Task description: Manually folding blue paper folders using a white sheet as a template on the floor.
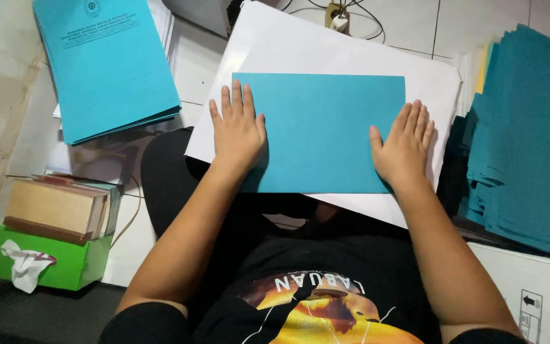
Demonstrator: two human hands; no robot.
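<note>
Hands pressed flat on a blue sheet, seen from above by a seated person.

Left hand (238,127) lies open with fingers spread narrow, palm down on the left edge of the blue sheet (319,130); right hand (403,148) lies the same way on its right edge, neither one gripping. The blue sheet sits at the centre of view, on top of a larger white paper stack (326,48) that rests over the person's lap. At ten o'clock lies a pile of printed blue covers (106,64). At three o'clock spreads a loose heap of dark blue sheets (529,140). At eight o'clock a few old books (58,207) rest on a green tissue box (65,261). At five o'clock stands a white cardboard box (523,293).
</note>
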